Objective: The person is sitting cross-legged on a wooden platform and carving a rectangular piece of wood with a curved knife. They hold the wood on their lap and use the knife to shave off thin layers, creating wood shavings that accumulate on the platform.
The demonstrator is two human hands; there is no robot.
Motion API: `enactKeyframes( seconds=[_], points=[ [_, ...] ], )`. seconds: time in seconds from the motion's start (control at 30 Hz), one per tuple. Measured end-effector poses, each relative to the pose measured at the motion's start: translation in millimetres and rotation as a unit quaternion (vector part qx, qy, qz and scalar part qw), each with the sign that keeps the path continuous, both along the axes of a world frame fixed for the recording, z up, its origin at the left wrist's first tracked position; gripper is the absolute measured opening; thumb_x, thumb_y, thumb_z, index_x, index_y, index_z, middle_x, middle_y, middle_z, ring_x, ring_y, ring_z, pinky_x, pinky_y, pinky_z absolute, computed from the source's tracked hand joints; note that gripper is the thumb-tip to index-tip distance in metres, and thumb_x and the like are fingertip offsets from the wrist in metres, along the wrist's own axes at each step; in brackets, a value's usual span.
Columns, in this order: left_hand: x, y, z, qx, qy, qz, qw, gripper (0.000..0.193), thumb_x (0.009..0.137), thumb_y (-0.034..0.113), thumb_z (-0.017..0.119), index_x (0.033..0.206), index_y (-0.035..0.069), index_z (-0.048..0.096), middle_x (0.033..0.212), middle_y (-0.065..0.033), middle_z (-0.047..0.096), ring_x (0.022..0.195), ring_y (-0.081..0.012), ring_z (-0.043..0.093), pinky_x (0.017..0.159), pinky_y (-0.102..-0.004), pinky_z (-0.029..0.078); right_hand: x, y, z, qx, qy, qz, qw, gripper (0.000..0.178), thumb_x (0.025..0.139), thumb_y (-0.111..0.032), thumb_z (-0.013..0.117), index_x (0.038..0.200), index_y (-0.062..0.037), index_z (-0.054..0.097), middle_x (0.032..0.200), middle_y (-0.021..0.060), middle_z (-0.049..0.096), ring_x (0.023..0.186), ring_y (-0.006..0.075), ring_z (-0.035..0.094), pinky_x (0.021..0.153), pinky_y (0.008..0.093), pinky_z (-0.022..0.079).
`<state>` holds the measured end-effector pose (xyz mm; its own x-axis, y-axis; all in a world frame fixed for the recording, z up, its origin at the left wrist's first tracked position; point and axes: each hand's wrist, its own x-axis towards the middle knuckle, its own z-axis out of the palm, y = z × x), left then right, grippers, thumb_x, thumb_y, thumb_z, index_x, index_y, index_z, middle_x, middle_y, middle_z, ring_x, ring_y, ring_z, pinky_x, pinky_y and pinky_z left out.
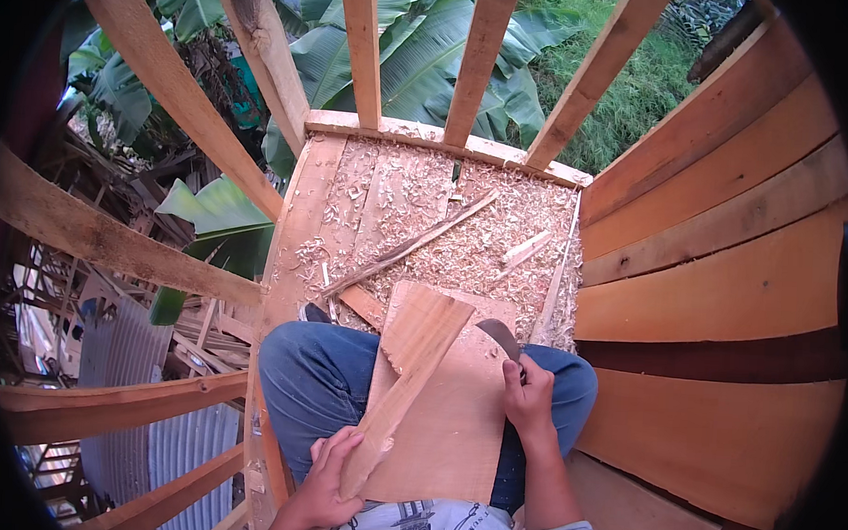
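Observation:
My left hand (326, 476) is closed around the narrow lower end of a paddle-shaped piece of wood (409, 358). The piece slants up and away to the right, widening toward its far end, and its left edge is cut in at a step. In my right hand (529, 399) is a knife (500, 337) with a broad dark blade, pointing up and left; my fingers hide its handle. The blade is right of the wood and apart from it. Beneath both lies a flat wooden board (450, 443) across my lap, with a few shavings near its far edge.
Curled wood shavings (480, 253) cover the plank floor ahead. A long stick (411, 243) and a pale split piece (525, 250) lie among them. Wooden railing bars (362, 57) stand ahead and left, and a plank wall (714, 256) closes the right side. Banana leaves (403, 63) are outside.

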<state>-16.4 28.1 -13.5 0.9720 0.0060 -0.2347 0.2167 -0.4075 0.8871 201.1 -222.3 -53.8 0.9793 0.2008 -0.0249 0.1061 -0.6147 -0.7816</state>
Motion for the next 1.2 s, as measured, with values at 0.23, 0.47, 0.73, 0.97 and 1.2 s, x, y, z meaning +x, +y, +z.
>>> enactKeyframes(
  seconds=[0.23, 0.47, 0.73, 0.97, 1.2],
  points=[
    [10, 12, 26, -0.209, 0.071, 0.018, 0.975, 0.098, 0.054, 0.011, 0.063, 0.143, 0.000, 0.025, 0.140, -0.0190, 0.038, 0.136, -0.0296, 0.034, 0.115, -0.0423, 0.020, 0, -6, -1, 0.042, 0.026, -0.002, 0.999, 0.034, 0.089, -0.030, 0.067, 0.075, 0.0010, 0.061, 0.052, 0.0137, 0.052, 0.045, 0.0216, 0.052, 0.047, 0.0345, 0.040],
    [25, 10, 38, -0.248, 0.109, -0.017, 0.963, 0.095, 0.058, 0.012, 0.057, 0.145, -0.003, 0.022, 0.137, -0.0196, 0.044, 0.132, -0.0278, 0.041, 0.114, -0.0402, 0.024, -7, -26, -7, 0.200, 0.034, -0.018, 0.979, 0.046, 0.096, -0.038, 0.057, 0.072, 0.0008, 0.054, 0.054, -0.0012, 0.039, 0.055, 0.0057, 0.037, 0.048, 0.0287, 0.031],
    [38, 8, 38, -0.325, 0.141, -0.058, 0.933, 0.094, 0.060, 0.011, 0.057, 0.146, -0.002, 0.022, 0.139, -0.0197, 0.044, 0.132, -0.0276, 0.041, 0.113, -0.0393, 0.025, -37, -48, -14, 0.261, 0.065, -0.019, 0.963, 0.053, 0.098, -0.050, 0.048, 0.067, -0.0075, 0.044, 0.057, -0.0038, 0.041, 0.050, 0.0048, 0.039, 0.045, 0.0220, 0.031],
    [49, 8, 29, -0.341, 0.219, -0.118, 0.906, 0.096, 0.065, 0.017, 0.060, 0.149, -0.002, 0.018, 0.145, -0.0171, 0.037, 0.137, -0.0261, 0.034, 0.114, -0.0366, 0.022, -55, -45, 17, 0.230, 0.060, -0.022, 0.971, 0.052, 0.096, -0.047, 0.054, 0.075, 0.0007, 0.057, 0.054, -0.0025, 0.042, 0.056, 0.0050, 0.039, 0.048, 0.0283, 0.032],
    [67, -3, 34, -0.186, 0.077, -0.219, 0.955, 0.085, 0.076, 0.031, 0.061, 0.144, -0.001, 0.021, 0.145, -0.0132, 0.031, 0.143, -0.0229, 0.020, 0.117, -0.0388, 0.010, -67, -51, 22, 0.140, 0.034, -0.014, 0.989, 0.047, 0.093, -0.041, 0.060, 0.073, 0.0019, 0.058, 0.052, 0.0146, 0.047, 0.047, 0.0122, 0.047, 0.046, 0.0330, 0.039]
  ],
)
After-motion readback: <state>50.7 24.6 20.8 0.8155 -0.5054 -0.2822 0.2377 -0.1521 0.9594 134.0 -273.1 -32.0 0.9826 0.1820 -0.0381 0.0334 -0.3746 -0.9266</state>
